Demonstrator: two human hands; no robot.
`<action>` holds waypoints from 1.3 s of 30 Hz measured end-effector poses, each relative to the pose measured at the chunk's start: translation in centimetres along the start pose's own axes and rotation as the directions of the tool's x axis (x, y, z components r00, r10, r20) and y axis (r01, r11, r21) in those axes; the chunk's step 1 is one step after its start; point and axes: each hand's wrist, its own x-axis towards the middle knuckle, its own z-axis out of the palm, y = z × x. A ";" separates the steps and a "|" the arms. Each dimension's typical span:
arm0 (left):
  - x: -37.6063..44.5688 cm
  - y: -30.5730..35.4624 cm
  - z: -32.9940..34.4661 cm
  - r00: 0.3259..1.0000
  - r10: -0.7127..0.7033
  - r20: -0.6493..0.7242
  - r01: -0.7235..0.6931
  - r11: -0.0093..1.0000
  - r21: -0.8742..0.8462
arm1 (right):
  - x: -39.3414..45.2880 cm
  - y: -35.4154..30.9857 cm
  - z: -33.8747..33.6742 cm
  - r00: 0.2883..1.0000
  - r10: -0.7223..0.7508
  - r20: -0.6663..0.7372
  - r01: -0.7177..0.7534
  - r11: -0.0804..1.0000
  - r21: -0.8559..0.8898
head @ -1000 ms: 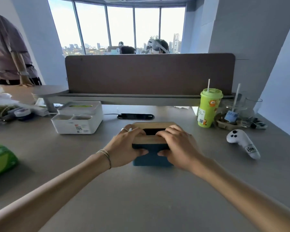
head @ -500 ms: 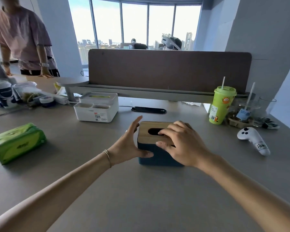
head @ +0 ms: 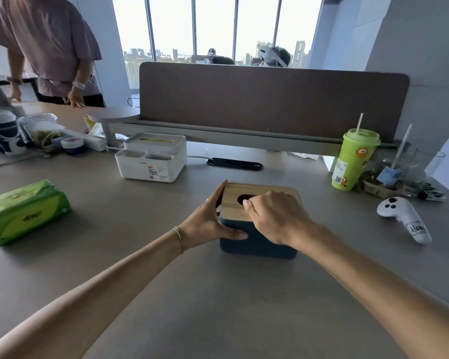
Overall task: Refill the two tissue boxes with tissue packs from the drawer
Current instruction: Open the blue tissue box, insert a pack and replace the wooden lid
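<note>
Where both hands meet: blue tissue box (head: pixel 257 244), left hand (head: pixel 210 221) flat against its side, right hand (head: pixel 272 218) curled over its wooden lid (head: pixel 259 195).

1. The blue tissue box (head: pixel 257 244) stands upright on the desk, its wooden lid (head: pixel 259 200) with an oval slot in place on top.
2. The white tissue box (head: pixel 152 158) sits farther back to the left, lid on, with two open compartments in front and green showing through its slot.
3. The green tissue pack (head: pixel 26 212) lies on its side at the far left, well apart from both boxes.
</note>
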 end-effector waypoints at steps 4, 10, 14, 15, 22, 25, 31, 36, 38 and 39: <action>0.4 0.0 -0.2 0.997 0.079 0.021 -0.079 0.997 -0.003 | 0.1 0.0 0.0 1.000 0.014 0.009 -0.014 1.000 0.017; -0.6 1.4 -0.8 1.000 0.010 0.011 -0.011 0.998 0.056 | 0.5 0.8 -0.4 0.996 -0.028 -0.088 0.038 0.994 0.106; -1.0 6.1 -2.4 0.992 0.123 0.013 -0.122 0.951 0.283 | 0.1 1.4 -2.7 0.987 -0.061 -0.150 0.083 0.986 0.145; -0.9 7.6 -2.3 0.990 0.139 0.040 -0.144 0.930 0.338 | -0.2 1.5 -3.2 0.987 -0.065 -0.148 0.086 0.986 0.140; 1.7 12.8 2.0 0.969 0.075 0.237 -0.213 0.743 0.635 | -5.1 4.3 -5.9 0.996 -0.006 -0.092 0.026 0.977 0.210; 2.6 14.6 5.8 0.955 0.139 0.260 -0.280 0.702 0.654 | -8.0 7.0 -7.1 0.994 0.070 -0.078 -0.049 0.967 0.250; 3.3 15.4 15.0 0.922 0.212 0.324 -0.382 0.635 0.671 | -13.9 13.3 -8.3 0.920 0.317 -0.233 -0.242 0.923 0.299; 3.4 12.6 20.6 0.921 0.092 0.379 -0.336 0.680 0.652 | -19.2 16.6 -6.0 0.870 0.485 -0.084 -0.440 0.842 0.313; 3.5 11.8 21.8 0.919 0.085 0.385 -0.335 0.683 0.649 | -20.6 17.0 -4.8 0.864 0.503 -0.029 -0.472 0.829 0.300; 3.6 11.5 22.2 0.918 0.084 0.388 -0.335 0.689 0.643 | -21.1 17.2 -4.3 0.863 0.505 -0.006 -0.481 0.826 0.293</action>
